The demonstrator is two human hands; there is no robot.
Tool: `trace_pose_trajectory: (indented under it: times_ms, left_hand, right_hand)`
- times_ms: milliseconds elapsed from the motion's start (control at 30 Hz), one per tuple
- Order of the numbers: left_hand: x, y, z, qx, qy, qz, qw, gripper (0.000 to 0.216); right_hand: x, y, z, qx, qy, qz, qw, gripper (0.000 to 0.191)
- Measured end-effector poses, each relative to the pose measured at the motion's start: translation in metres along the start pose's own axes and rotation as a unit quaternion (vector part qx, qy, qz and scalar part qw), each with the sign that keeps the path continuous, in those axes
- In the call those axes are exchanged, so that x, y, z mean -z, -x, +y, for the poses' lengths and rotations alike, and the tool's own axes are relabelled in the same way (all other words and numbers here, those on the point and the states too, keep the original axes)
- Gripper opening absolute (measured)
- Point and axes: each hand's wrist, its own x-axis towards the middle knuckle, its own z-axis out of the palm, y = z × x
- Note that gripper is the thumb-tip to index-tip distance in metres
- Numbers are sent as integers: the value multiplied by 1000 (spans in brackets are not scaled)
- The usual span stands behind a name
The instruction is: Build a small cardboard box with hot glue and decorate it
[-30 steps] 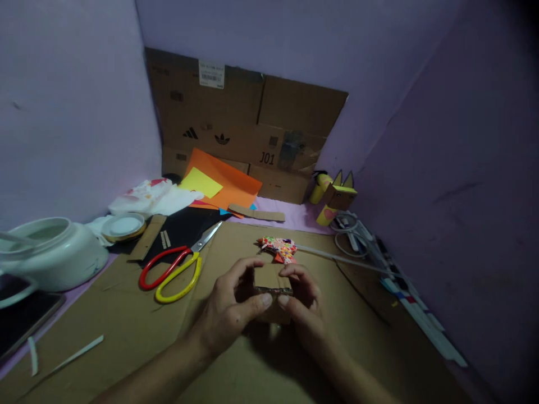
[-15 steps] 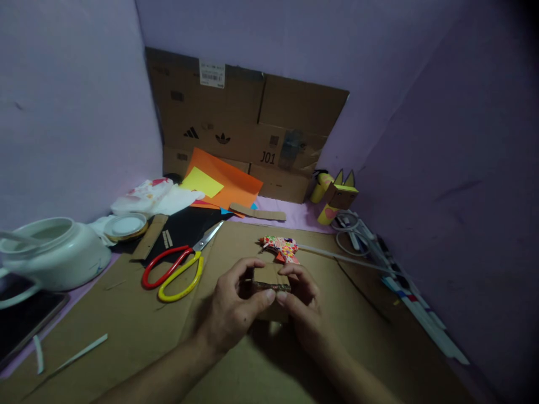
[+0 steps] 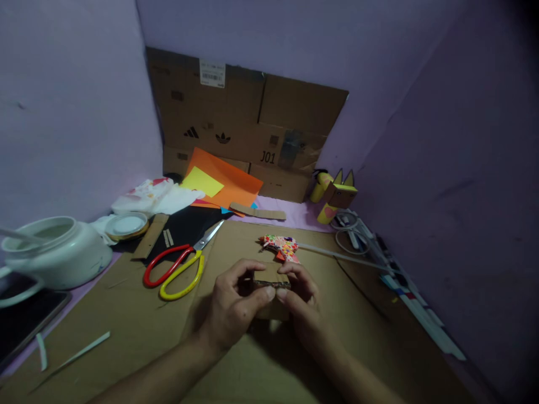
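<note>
Both hands meet over a small cardboard piece (image 3: 272, 279) held just above the cardboard mat (image 3: 126, 325), near its middle. Left hand (image 3: 236, 306) grasps the piece's left side, thumb on the near edge, fingers curled over the far side. Right hand (image 3: 301, 300) grasps the right side the same way, thumb tips almost touching. The piece looks like folded corrugated board, top edge showing the fluting; probably light, fairly stiff, but it would crease or crush if squeezed hard, not slippery. Best hold seems to be at the two ends, pinching across the flat faces, as now. Just behind the hands lies a glue gun (image 3: 281, 247) wrapped in a patterned cover, with a pale stick running right from it. Scissors (image 3: 179, 268) with red and yellow handles lie to the left on the mat, blades toward the back. Containers: a white pot (image 3: 54, 255) at far left, open top, something thin sticks out across its mouth, contents cannot tell. A round lid (image 3: 126, 225) sits beside it, whitish inside. Behind that a crumpled plastic bag (image 3: 151, 196), contents hidden. Orange paper (image 3: 229, 182) and a yellow sheet (image 3: 201, 182) lean at a flattened box (image 3: 252, 123) against the wall. A small cardboard figure (image 3: 339, 195) stands at right by coiled cables (image 3: 351, 235). A phone (image 3: 25, 314) lies at the left edge.
</note>
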Motion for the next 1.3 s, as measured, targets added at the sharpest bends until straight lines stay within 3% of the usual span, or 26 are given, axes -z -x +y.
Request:
trace_pose_trajectory:
  times_ms: [433,700,933,1167,1300]
  left_hand:
    - [2,0,5,21,9,-11,1000,30]
    - [6,-1,4,46,37,12,998,30]
    - [11,-1,3,60,75,-4,995,31]
    - [15,-5,2,57,124,-37,990,32]
    - [16,-5,-1,52,135,-42,989,31]
  right_hand:
    - [-3,-2,-6,-50,-85,13,995,25]
    - [-4,-2,-6,-61,-96,11,993,26]
    - [-3,-2,-5,-38,-85,-21,995,27]
    - [7,-4,-13,-35,-55,-94,993,38]
    - [8,-5,-14,-32,-56,-94,993,37]
